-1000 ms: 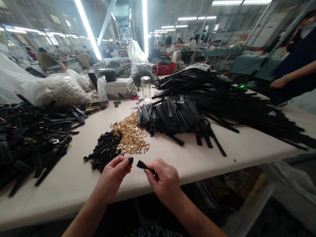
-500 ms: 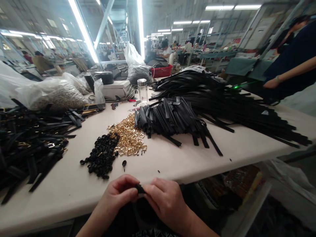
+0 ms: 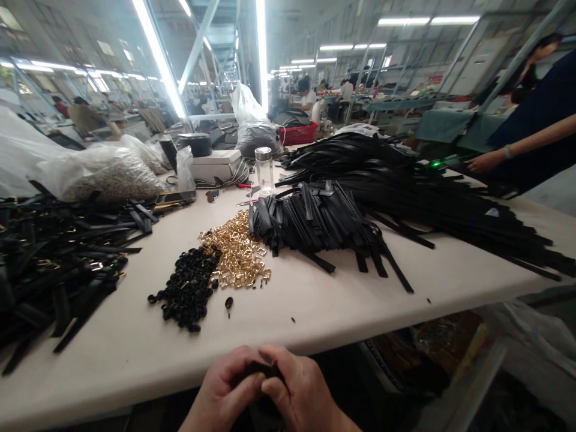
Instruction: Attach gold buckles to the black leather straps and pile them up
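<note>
Just off the table's front edge, my left hand and my right hand meet with closed fingers on a small dark piece, seemingly a black strap. Fingers cover most of it. Beyond them on the table lie a heap of black loops and, touching it, a pile of gold buckles. One loose black loop sits apart, nearer my hands. Short black straps are bunched right of the buckles.
Long black straps cover the right side of the pale table. Straps with gold fittings pile up at left. A glass bottle stands behind the buckles. Beside the long straps is a co-worker's hand.
My hands have moved lower in view and closer together, the right thumb now against the left fingers. The co-worker's hand has shifted left. The whole view has tilted slightly.
</note>
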`<state>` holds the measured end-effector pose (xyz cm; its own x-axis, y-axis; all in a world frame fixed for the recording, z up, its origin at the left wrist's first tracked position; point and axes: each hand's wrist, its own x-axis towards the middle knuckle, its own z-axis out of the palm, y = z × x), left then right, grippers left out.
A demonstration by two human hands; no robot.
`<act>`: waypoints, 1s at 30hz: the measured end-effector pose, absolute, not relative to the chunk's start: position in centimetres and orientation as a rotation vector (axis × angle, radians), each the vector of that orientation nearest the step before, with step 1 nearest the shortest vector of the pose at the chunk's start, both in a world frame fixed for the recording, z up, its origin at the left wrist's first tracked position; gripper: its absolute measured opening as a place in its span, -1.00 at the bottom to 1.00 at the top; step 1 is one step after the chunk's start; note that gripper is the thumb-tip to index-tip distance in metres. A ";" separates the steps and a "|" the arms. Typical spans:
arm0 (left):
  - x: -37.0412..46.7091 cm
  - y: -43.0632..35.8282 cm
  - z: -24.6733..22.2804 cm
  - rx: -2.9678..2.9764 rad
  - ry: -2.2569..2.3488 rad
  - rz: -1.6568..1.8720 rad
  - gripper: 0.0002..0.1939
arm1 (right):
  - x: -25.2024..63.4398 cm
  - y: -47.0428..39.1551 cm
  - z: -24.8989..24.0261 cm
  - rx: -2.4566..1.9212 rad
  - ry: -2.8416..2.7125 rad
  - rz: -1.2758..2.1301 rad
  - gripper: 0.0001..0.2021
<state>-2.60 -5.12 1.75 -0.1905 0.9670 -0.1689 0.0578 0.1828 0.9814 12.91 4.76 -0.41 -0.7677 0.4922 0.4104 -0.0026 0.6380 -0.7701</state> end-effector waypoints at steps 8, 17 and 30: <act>-4.5 -4.2 3.3 1.119 1.638 1.081 -0.69 | 13.6 6.3 1.5 -0.572 -2.346 1.228 -0.78; -13.3 0.3 4.9 1.628 2.263 0.818 -0.79 | 14.0 10.3 1.1 -0.758 -1.944 1.547 -0.70; -18.8 6.5 6.2 1.894 1.981 0.045 -0.89 | 14.0 10.5 0.2 -0.734 -1.966 1.505 -0.71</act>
